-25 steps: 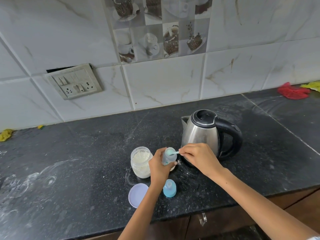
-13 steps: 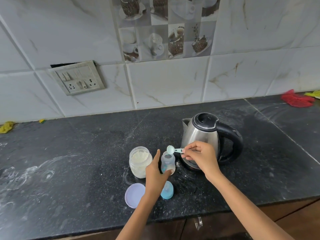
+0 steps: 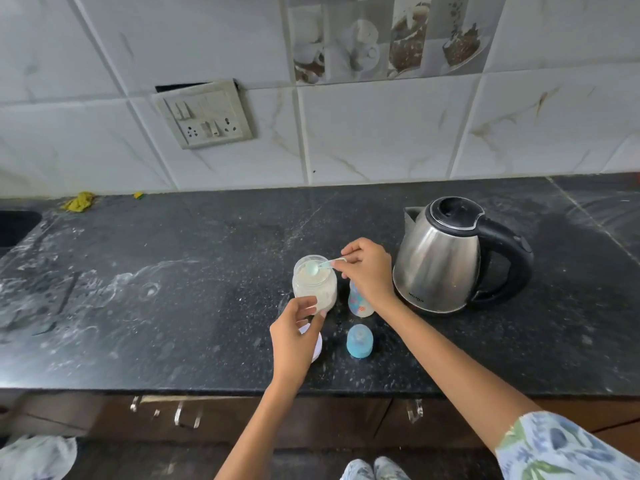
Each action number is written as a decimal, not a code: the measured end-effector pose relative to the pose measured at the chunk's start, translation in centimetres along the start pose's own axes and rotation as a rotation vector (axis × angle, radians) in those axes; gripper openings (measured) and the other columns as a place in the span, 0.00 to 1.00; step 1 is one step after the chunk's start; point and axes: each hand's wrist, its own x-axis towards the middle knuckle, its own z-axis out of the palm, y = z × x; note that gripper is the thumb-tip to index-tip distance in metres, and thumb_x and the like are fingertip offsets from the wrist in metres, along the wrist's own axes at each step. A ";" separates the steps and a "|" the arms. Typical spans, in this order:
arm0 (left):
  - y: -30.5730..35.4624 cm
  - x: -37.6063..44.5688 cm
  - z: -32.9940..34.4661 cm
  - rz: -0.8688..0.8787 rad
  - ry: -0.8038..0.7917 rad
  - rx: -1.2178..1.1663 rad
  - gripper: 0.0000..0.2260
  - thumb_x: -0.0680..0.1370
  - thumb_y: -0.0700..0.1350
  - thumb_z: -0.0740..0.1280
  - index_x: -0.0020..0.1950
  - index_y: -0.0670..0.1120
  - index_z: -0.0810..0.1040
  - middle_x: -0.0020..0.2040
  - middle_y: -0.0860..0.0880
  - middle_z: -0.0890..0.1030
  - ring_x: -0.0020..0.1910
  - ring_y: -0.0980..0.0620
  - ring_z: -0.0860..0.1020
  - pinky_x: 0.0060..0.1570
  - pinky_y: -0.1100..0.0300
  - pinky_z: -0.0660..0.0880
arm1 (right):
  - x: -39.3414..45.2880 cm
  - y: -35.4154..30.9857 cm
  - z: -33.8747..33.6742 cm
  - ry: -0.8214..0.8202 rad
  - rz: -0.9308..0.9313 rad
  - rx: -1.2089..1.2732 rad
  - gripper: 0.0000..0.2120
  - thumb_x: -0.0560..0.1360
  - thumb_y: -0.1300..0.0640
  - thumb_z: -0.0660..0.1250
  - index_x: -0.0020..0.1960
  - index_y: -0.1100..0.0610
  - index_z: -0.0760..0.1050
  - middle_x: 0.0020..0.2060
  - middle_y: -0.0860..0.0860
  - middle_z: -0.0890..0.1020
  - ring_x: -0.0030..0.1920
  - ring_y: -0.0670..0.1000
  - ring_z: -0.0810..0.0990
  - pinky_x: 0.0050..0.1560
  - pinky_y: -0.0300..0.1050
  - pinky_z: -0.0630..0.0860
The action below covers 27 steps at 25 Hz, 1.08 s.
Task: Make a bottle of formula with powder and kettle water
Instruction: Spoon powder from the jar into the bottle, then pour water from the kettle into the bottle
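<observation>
Scoop over the powder jar, bottle waiting beside the kettle.

Head view: the right hand (image 3: 369,271) pinches the handle of a small pale scoop (image 3: 320,266), whose long axis runs roughly level, bowl pointing left over the open mouth of the powder jar (image 3: 314,287). The left hand (image 3: 294,336) curls its fingers against the jar's near wall, gripping it. The baby bottle (image 3: 360,303) stands upright on the dark countertop (image 3: 173,306), just right of the jar and partly hidden behind the right wrist, with the steel kettle (image 3: 446,268) farther right, spout facing left. The blue bottle cap (image 3: 359,341) sits in front of the bottle; the jar's white lid (image 3: 317,348) lies under the left hand.
</observation>
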 end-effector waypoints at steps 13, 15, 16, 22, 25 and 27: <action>1.8 0.1 3.2 0.160 -0.145 0.025 0.16 0.74 0.40 0.72 0.60 0.46 0.75 0.56 0.53 0.80 0.55 0.60 0.78 0.58 0.69 0.73 | -3.6 2.8 -4.0 0.038 0.065 0.080 0.06 0.72 0.56 0.75 0.46 0.58 0.82 0.39 0.50 0.84 0.37 0.43 0.82 0.35 0.38 0.77; 2.1 0.3 4.4 0.178 -0.219 0.011 0.24 0.73 0.39 0.72 0.67 0.44 0.70 0.68 0.50 0.74 0.66 0.55 0.72 0.65 0.67 0.68 | -5.6 3.8 -6.7 0.097 0.083 0.117 0.05 0.73 0.58 0.75 0.46 0.58 0.81 0.36 0.51 0.84 0.31 0.41 0.80 0.30 0.35 0.76; 2.1 0.6 5.1 0.178 -0.249 0.020 0.28 0.73 0.39 0.72 0.70 0.43 0.67 0.72 0.49 0.69 0.71 0.53 0.67 0.69 0.61 0.66 | -6.3 4.1 -8.1 0.136 0.065 0.116 0.05 0.73 0.59 0.75 0.46 0.58 0.81 0.35 0.50 0.84 0.31 0.42 0.80 0.31 0.35 0.76; 1.9 3.1 8.5 0.123 -0.230 0.115 0.39 0.70 0.43 0.76 0.75 0.42 0.58 0.75 0.45 0.65 0.73 0.45 0.64 0.72 0.47 0.62 | -5.6 3.6 -15.8 0.465 -0.229 -0.216 0.06 0.72 0.55 0.75 0.45 0.55 0.81 0.39 0.45 0.85 0.37 0.44 0.82 0.36 0.38 0.78; 1.4 3.8 9.8 0.063 -0.169 0.148 0.39 0.69 0.41 0.77 0.74 0.43 0.59 0.72 0.43 0.69 0.70 0.42 0.68 0.70 0.46 0.66 | -3.4 3.9 -19.0 0.617 -0.419 -0.521 0.11 0.71 0.53 0.76 0.50 0.55 0.80 0.46 0.47 0.84 0.46 0.47 0.81 0.40 0.41 0.79; 1.2 3.9 10.5 0.038 -0.107 0.160 0.37 0.68 0.38 0.77 0.73 0.42 0.61 0.69 0.41 0.72 0.67 0.40 0.71 0.67 0.46 0.68 | -1.9 5.0 -20.7 0.569 -0.441 -0.577 0.17 0.69 0.52 0.77 0.54 0.55 0.79 0.51 0.48 0.83 0.51 0.50 0.80 0.45 0.44 0.79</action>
